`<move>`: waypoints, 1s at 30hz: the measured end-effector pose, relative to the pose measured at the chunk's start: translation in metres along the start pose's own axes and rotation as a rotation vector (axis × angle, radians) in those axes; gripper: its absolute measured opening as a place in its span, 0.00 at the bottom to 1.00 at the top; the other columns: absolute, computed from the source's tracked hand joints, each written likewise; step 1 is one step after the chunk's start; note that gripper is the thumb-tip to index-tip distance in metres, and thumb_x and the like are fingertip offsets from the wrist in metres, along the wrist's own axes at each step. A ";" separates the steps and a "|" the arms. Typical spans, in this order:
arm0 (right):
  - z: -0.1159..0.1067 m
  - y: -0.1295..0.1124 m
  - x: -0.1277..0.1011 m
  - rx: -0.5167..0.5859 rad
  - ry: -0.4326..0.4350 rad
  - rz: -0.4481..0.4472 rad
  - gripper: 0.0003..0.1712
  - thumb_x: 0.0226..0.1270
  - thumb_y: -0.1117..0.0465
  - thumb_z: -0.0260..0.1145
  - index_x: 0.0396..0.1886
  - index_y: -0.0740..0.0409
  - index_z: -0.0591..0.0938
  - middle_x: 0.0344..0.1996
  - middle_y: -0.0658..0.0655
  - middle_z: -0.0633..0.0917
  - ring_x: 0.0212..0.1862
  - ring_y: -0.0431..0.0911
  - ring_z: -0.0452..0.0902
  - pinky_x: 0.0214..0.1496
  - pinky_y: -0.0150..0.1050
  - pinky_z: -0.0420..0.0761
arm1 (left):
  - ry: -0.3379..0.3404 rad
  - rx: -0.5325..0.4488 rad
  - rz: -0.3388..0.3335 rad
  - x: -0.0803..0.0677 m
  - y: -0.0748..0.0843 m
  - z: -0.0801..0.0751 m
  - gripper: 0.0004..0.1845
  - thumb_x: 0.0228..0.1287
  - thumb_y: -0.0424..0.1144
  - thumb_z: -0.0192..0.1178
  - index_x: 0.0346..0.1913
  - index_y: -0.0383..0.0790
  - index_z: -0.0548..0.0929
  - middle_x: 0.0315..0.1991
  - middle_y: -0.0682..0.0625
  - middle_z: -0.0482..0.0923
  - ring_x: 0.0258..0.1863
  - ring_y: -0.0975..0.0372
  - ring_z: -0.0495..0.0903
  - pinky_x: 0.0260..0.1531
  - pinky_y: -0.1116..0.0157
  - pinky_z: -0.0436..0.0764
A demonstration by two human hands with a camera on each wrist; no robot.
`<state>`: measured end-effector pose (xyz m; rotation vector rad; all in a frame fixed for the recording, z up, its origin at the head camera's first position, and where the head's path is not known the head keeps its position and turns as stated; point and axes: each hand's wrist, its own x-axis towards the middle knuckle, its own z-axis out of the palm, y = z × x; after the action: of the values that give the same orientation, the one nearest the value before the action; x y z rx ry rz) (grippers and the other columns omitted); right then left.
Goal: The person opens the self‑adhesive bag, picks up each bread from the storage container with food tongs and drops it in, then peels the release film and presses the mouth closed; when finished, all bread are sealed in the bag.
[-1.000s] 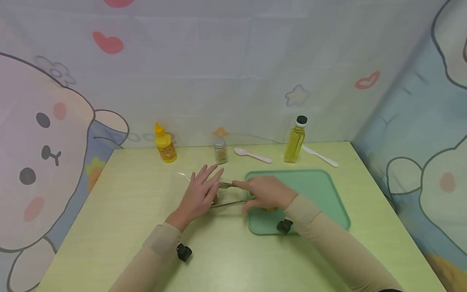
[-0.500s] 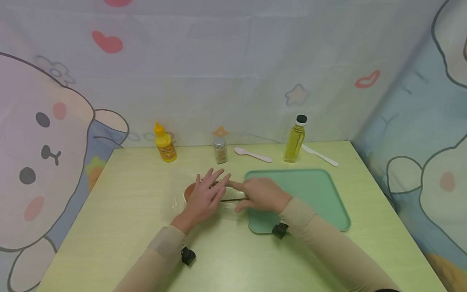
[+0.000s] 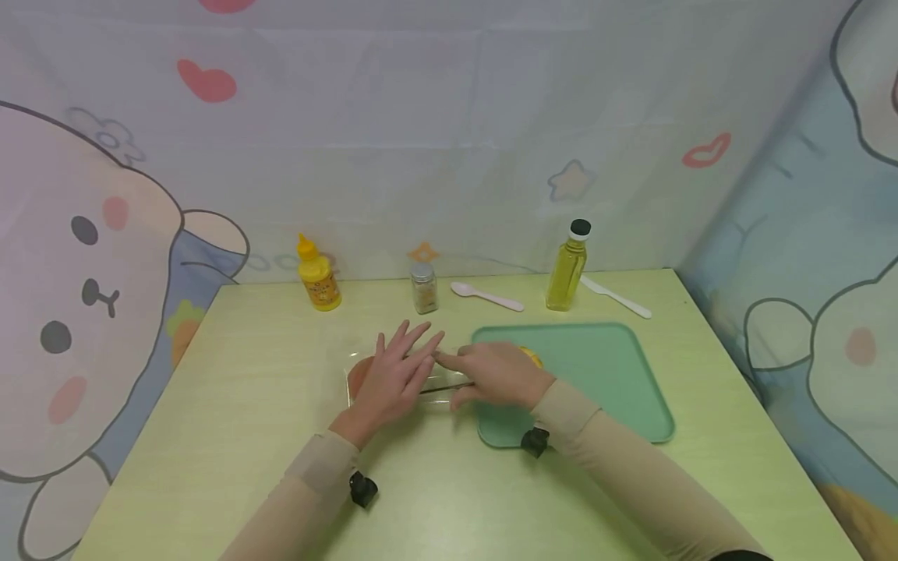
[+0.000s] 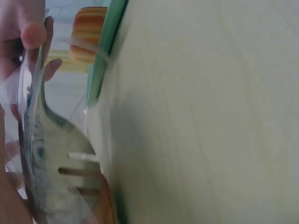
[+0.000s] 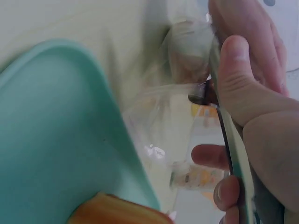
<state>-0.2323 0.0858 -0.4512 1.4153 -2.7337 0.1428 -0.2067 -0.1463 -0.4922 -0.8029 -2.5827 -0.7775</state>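
Note:
My left hand [image 3: 393,378] lies flat with its fingers spread on a clear plastic wrapping [image 3: 354,366] in the middle of the table. A brown-orange piece [image 3: 359,374] shows through the plastic at the hand's left. My right hand [image 3: 494,374] meets the left from the right and pinches a thin metal utensil [image 3: 443,386] between thumb and fingers [image 5: 233,79]. In the left wrist view the utensil's slotted end [image 4: 70,177] shows through the plastic. An orange bun [image 3: 531,356] sits on the green tray [image 3: 603,382] just behind my right hand.
Along the back edge stand a yellow squeeze bottle [image 3: 317,276], a small spice jar [image 3: 423,288] and an oil bottle [image 3: 568,266]. A white spoon [image 3: 486,296] and a white knife [image 3: 616,298] lie there too. Cartoon-print curtains close off the back and right.
Both hands slid a little toward me and left. The brown-orange piece has come into view under the plastic, and the bun on the tray is now uncovered.

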 end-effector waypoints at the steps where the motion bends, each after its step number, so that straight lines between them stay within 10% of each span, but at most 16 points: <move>1: 0.001 0.002 -0.001 0.010 -0.010 -0.006 0.48 0.55 0.31 0.75 0.74 0.43 0.77 0.26 0.46 0.79 0.25 0.42 0.75 0.25 0.40 0.78 | -0.007 -0.010 -0.004 0.000 -0.001 -0.001 0.24 0.84 0.44 0.48 0.76 0.47 0.75 0.77 0.41 0.68 0.79 0.35 0.57 0.68 0.20 0.50; 19: 0.000 0.011 -0.003 0.177 -0.067 0.002 0.47 0.55 0.35 0.78 0.74 0.45 0.79 0.23 0.42 0.75 0.26 0.36 0.71 0.25 0.33 0.73 | 0.149 -0.099 0.173 0.000 -0.006 0.007 0.16 0.82 0.38 0.51 0.61 0.41 0.86 0.60 0.43 0.85 0.63 0.48 0.81 0.61 0.29 0.73; 30: -0.003 0.011 -0.005 0.146 -0.055 0.038 0.54 0.54 0.33 0.78 0.79 0.44 0.72 0.25 0.44 0.78 0.28 0.37 0.73 0.28 0.36 0.77 | 0.113 -0.092 0.086 0.003 -0.008 -0.008 0.18 0.82 0.37 0.52 0.67 0.44 0.83 0.64 0.45 0.83 0.66 0.49 0.79 0.65 0.27 0.68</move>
<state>-0.2384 0.0965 -0.4498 1.4220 -2.8487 0.3156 -0.2125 -0.1553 -0.4877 -0.8655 -2.4112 -0.8946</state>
